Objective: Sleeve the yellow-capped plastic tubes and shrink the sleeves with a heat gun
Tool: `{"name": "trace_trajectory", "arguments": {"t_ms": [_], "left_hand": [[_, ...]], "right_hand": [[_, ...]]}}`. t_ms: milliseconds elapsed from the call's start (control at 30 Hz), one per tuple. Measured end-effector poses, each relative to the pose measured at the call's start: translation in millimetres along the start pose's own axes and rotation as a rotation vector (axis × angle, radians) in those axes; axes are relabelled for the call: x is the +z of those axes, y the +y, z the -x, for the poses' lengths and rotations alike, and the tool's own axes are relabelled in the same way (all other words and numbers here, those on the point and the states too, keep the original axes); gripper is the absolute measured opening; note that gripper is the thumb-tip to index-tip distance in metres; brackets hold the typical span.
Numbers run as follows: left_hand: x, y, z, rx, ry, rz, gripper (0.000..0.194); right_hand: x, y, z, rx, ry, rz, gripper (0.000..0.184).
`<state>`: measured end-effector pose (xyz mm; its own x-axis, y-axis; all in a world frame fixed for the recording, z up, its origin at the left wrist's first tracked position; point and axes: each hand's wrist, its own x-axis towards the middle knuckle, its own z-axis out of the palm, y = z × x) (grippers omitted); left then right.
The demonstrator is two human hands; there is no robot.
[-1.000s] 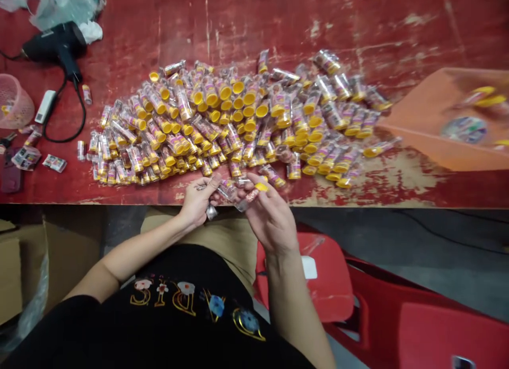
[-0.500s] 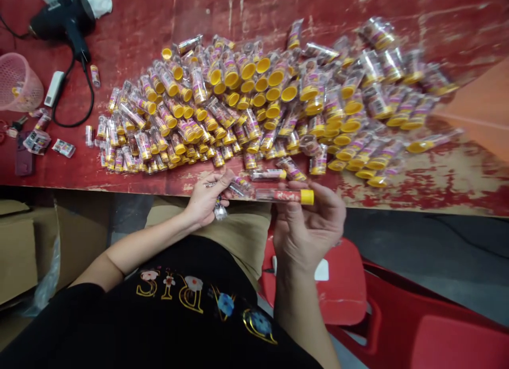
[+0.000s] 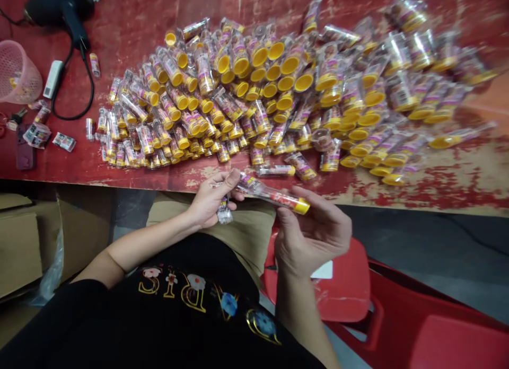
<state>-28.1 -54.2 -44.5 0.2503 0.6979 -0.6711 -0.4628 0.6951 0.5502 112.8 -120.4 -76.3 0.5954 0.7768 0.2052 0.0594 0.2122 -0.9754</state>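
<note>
Just past the table's near edge, my left hand [image 3: 214, 200] pinches a clear printed plastic sleeve [image 3: 247, 182] between thumb and fingers. More crumpled sleeves [image 3: 225, 213] hang below its fingers. My right hand [image 3: 314, 231] grips a clear tube [image 3: 278, 197] with a yellow cap and red-and-white contents, near its capped end. The tube slants down to the right. Its far end meets the sleeve; whether it is inside cannot be made out. A big heap of wrapped yellow-capped tubes [image 3: 207, 112] lies beyond both hands, and one loose tube [image 3: 276, 170] rests close by.
A black heat gun [image 3: 63, 11] with a cord lies at the far left of the red table [image 3: 151, 3]. Nearby are a pink basket [image 3: 18, 75], a white box [image 3: 53, 79], a phone [image 3: 26, 152] and folded sleeves [image 3: 63, 141]. Red chairs [image 3: 342, 284] and cardboard boxes [image 3: 79, 226] stand below the table.
The tube has tilted from level to slanting, and its uncapped-looking end has come to the sleeve. My left hand has moved slightly right. The view has shifted a little.
</note>
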Motion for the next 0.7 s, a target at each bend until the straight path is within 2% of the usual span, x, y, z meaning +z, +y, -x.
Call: {"name": "trace_trajectory", "arguments": {"t_ms": [133, 300, 400, 467, 567, 700], "left_hand": [[-5.0, 4, 5, 0.041, -0.062, 0.005, 0.051], [-9.3, 7, 10, 0.057, -0.139, 0.002, 0.072], [-7.4, 7, 16, 0.000, -0.170, -0.017, 0.077], [-4.7, 6, 21, -0.034, -0.195, -0.023, 0.077], [-1.2, 5, 28, -0.053, -0.209, -0.032, 0.081], [-0.1, 4, 32, -0.041, -0.220, -0.057, 0.095]], "right_hand": [[-8, -7, 9, 0.021, -0.132, 0.051, 0.030], [-12, -11, 13, -0.015, -0.352, 0.054, 0.037], [-5, -9, 15, -0.053, -0.268, 0.152, 0.024], [1, -9, 16, -0.051, -0.178, 0.152, 0.026], [9, -10, 16, -0.042, -0.186, 0.164, 0.030], [14, -16, 13, -0.081, -0.183, 0.211, 0.020]]}}
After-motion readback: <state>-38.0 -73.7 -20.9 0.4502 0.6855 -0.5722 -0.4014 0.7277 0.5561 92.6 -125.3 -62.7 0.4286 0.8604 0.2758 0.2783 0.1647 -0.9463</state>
